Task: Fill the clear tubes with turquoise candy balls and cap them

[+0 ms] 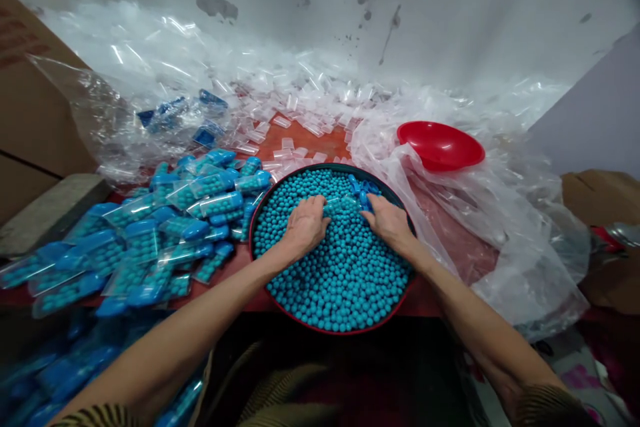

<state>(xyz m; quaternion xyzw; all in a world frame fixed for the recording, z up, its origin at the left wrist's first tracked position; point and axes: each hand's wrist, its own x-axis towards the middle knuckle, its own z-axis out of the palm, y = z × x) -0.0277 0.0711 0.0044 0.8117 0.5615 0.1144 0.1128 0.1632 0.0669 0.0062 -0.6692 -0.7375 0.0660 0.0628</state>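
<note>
A round basin (254,255) full of small turquoise balls (335,287) stands before me. Over the balls, a small clear plastic container (344,203) with balls in it lies level between my two hands. My left hand (306,225) has its fingers closed around the container's left end. At the opposite end, my right hand (390,220) pinches a blue cap (366,203); whether the cap is seated on the container is hard to make out. More blue caps (356,183) rest on the balls beside the basin's far right rim.
Filled, blue-capped containers (165,233) lie heaped on the left. Empty clear containers (313,125) are scattered behind the basin. A red bowl (443,145) rests on plastic sheeting (525,233) at right. Cardboard (40,93) and a grey block (53,213) border the far left.
</note>
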